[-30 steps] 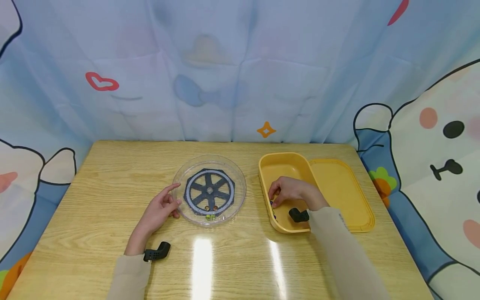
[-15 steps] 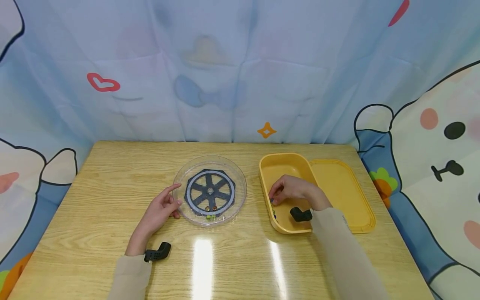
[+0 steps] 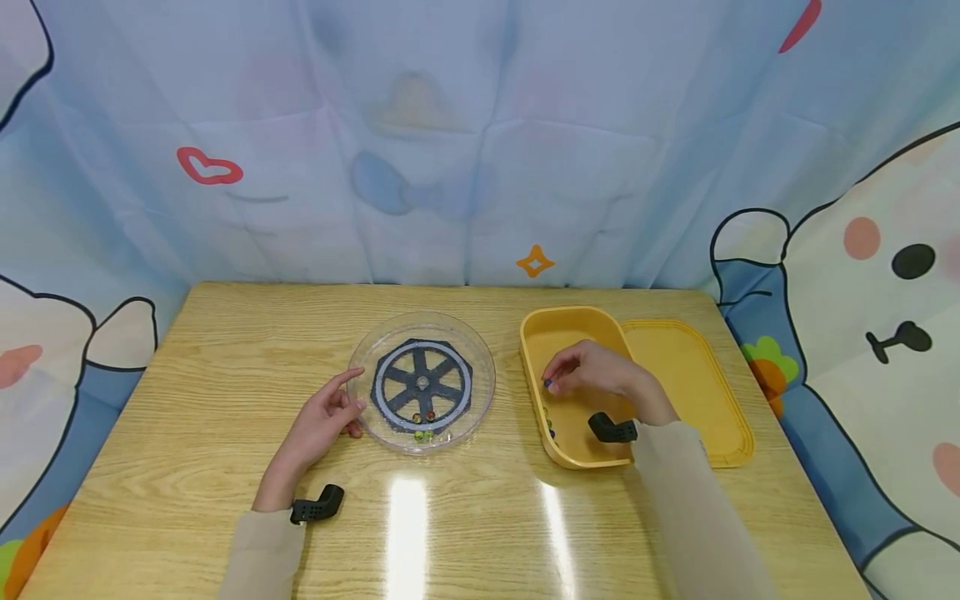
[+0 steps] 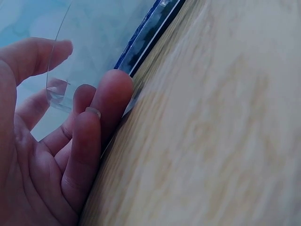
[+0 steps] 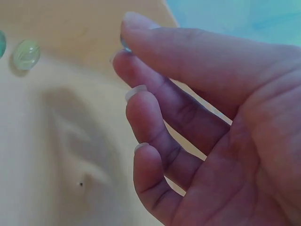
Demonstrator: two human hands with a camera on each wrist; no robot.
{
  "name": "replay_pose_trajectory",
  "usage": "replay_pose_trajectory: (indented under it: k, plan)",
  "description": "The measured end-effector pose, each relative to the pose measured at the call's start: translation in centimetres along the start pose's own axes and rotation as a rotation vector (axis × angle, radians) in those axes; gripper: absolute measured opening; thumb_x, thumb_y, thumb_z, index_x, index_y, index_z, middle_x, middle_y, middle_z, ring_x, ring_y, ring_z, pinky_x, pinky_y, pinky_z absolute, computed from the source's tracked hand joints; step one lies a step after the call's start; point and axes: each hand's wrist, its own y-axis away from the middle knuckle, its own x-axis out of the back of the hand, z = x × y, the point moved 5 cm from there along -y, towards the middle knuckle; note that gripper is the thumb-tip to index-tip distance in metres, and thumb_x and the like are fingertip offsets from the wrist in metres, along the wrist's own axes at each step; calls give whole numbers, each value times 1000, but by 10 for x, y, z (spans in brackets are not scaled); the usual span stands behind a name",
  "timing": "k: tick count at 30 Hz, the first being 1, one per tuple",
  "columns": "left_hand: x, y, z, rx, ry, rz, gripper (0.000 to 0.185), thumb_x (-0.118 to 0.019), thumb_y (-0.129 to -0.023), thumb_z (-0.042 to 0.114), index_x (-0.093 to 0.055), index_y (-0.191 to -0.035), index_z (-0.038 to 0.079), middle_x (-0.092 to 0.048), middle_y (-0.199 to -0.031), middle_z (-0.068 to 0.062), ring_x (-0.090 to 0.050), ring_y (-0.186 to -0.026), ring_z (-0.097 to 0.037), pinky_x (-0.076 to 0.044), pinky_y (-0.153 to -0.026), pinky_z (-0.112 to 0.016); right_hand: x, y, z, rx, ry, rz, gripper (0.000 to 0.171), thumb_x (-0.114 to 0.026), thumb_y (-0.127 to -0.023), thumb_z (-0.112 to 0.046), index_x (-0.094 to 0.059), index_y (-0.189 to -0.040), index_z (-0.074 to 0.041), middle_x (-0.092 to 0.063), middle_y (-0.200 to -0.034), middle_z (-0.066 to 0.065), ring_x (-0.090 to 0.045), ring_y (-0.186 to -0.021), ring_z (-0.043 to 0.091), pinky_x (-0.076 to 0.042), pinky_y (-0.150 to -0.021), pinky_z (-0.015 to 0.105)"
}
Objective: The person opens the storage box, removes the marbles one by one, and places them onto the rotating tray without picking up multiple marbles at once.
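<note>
A clear round dish (image 3: 484, 377) stands on the table, showing a dark spoked wheel pattern (image 3: 423, 382). In it, near its front, lie amber marbles (image 3: 431, 415) and green marbles (image 3: 420, 436). My left hand (image 3: 318, 421) touches the dish's left rim with relaxed, partly bent fingers; the left wrist view shows its fingertips (image 4: 113, 87) at the clear wall. Over the yellow box (image 3: 570, 320), my right hand (image 3: 596, 369) pinches a blue marble (image 3: 548, 383) between thumb and index finger. Most of that marble (image 5: 124, 43) is hidden by the fingertips in the right wrist view.
Several marbles (image 3: 551, 432) lie along the box's left wall; one is yellow-green (image 5: 27, 55). A yellow lid (image 3: 697, 392) lies flat to the right of the box. A patterned curtain (image 3: 450, 167) hangs behind the wooden table (image 3: 255, 350).
My right hand has lifted slightly off the box's left side and moved a little right, with the blue marble now visible at its fingertips. My left hand stays at the dish.
</note>
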Motion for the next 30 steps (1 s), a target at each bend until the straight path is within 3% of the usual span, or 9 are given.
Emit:
replay_pose_trajectory:
  k: [8, 16, 24, 30]
  plan:
    - [0, 0, 3, 18, -6, 0, 55, -61, -100, 10, -41, -151, 10, -50, -84, -12, -67, -67, -28, -59, -65, -36, 3, 7, -14, 9, -25, 63, 13, -74, -89, -7, -73, -101, -1, -72, -95, 8, -65, -85, 27, -54, -77, 35]
    - [-3, 9, 30, 18, -29, -15, 53, -59, -100, 3, -40, -149, 0, -49, -83, -12, -67, -69, -34, -59, -67, -37, -3, 6, -37, 60, 54, 119, 14, -75, -91, -17, -72, -102, -9, -67, -95, 5, -58, -85, 27, -49, -73, 34]
    - [0, 0, 4, 20, -14, 1, 54, -61, -100, 10, -42, -151, 9, -50, -84, -11, -67, -67, -30, -59, -65, -35, -19, -3, -62, 137, 43, 163, 12, -73, -91, -9, -72, -103, -6, -68, -99, 4, -60, -89, 24, -52, -77, 31]
    - [1, -1, 0, 0, -17, 3, 54, -64, -99, 14, -44, -149, 11, -50, -84, -12, -67, -66, -28, -58, -65, -34, -36, -16, -74, 157, 5, 176, 11, -72, -91, -6, -72, -102, -5, -68, -98, 6, -60, -89, 24, -53, -77, 31]
